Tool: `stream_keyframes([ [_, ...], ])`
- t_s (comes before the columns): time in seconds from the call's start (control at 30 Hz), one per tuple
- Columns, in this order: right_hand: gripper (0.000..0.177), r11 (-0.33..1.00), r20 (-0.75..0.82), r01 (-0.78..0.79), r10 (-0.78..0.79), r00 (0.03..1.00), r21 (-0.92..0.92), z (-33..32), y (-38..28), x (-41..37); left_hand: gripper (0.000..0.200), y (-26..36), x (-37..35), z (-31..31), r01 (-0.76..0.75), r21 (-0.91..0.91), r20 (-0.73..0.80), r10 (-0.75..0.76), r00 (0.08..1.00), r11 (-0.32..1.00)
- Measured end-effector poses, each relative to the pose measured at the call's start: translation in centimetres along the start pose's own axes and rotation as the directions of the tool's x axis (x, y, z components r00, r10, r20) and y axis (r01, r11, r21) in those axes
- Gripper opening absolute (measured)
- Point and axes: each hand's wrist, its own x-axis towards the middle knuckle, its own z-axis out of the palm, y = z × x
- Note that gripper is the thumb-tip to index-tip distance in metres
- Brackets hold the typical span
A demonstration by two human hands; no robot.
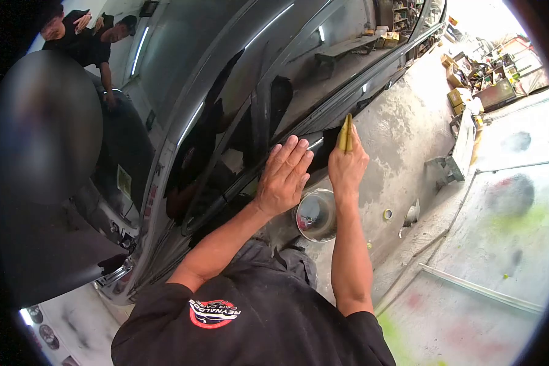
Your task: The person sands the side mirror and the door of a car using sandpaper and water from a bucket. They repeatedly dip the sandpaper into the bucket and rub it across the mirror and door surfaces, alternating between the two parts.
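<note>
A dark, glossy car body [238,122] runs diagonally across the view, its panels mirroring the room. My left hand [285,174] lies along its lower side, fingers stretched out and flat, with nothing in them. To its right, my right hand [348,163] pinches a folded yellow-olive sheet [346,133], which looks like sandpaper. The sheet points up, beside the car's lower edge. Between my forearms, a round bucket [316,238] stands on the floor with liquid in it.
Boxes and loose items [479,82] are heaped at the far right. A low bench [463,146] stands by the paint-marked wall panels [506,207]. A small roll [388,214] lies on the concrete floor [402,116]. At upper left stands a person [94,36].
</note>
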Motion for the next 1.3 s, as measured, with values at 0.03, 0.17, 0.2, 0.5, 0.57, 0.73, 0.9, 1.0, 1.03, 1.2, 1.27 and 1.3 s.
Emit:
stream_keyframes([
  [0.03,0.060,0.998,-0.037,0.058,-0.059,0.998,-0.039,0.4,-0.2,-0.8,0.040,0.1,0.0,0.0,-0.002,-0.005,-0.003,0.002,1.000,1.000],
  [0.17,0.047,0.970,-0.084,0.191,-0.205,0.975,-0.150,0.6,-2.4,-3.6,0.039,-0.1,-0.5,0.7,0.013,0.001,-0.027,-0.013,1.000,1.000],
  [0.2,0.044,0.962,-0.144,0.234,-0.254,0.957,-0.138,0.5,-1.5,-2.6,0.039,-0.1,-0.4,0.5,0.009,-0.002,-0.015,-0.009,1.000,1.000],
  [0.5,0.040,0.987,-0.266,-0.011,0.054,0.963,0.162,1.4,-0.2,-5.2,0.040,0.0,-0.1,0.5,-0.016,0.015,-0.030,0.017,0.999,1.000],
  [0.57,0.046,0.983,-0.273,0.004,0.048,0.961,0.185,2.2,0.7,-4.9,0.040,0.0,-0.1,0.4,-0.017,0.026,-0.031,0.017,0.999,1.000],
  [0.73,0.035,0.845,0.150,-0.524,0.508,0.848,0.104,-0.8,0.0,-0.2,0.041,0.0,0.2,-0.4,-0.021,0.023,-0.028,0.021,0.999,1.000],
  [0.9,0.025,0.971,-0.334,-0.027,0.107,0.937,0.236,3.0,1.9,-4.2,0.041,0.0,0.0,0.3,-0.019,0.017,-0.048,0.020,0.999,1.000],
  [1.0,0.030,0.906,-0.040,-0.339,0.360,0.932,0.254,1.5,5.1,-0.2,0.037,0.2,0.2,0.2,-0.028,0.003,-0.074,0.028,0.997,1.000],
  [1.03,0.030,0.901,-0.052,-0.350,0.374,0.926,0.257,0.8,6.9,-0.4,0.036,0.4,-0.2,0.3,-0.055,-0.026,-0.078,0.053,0.996,0.998],
  [1.2,0.049,0.661,-0.011,-0.249,0.362,0.932,0.708,2.3,4.1,-6.4,0.039,-0.2,0.4,0.8,-0.099,-0.102,-0.173,0.080,0.982,0.990],
  [1.27,0.052,0.661,-0.125,-0.219,0.431,0.893,0.718,2.3,3.1,-5.3,0.044,0.0,-0.1,1.6,-0.084,-0.003,-0.184,0.082,0.979,0.996],
  [1.3,0.051,0.582,-0.078,-0.192,0.406,0.910,0.790,2.3,4.9,-3.3,0.043,0.0,0.0,1.5,-0.087,-0.012,-0.179,0.083,0.980,0.996],
])
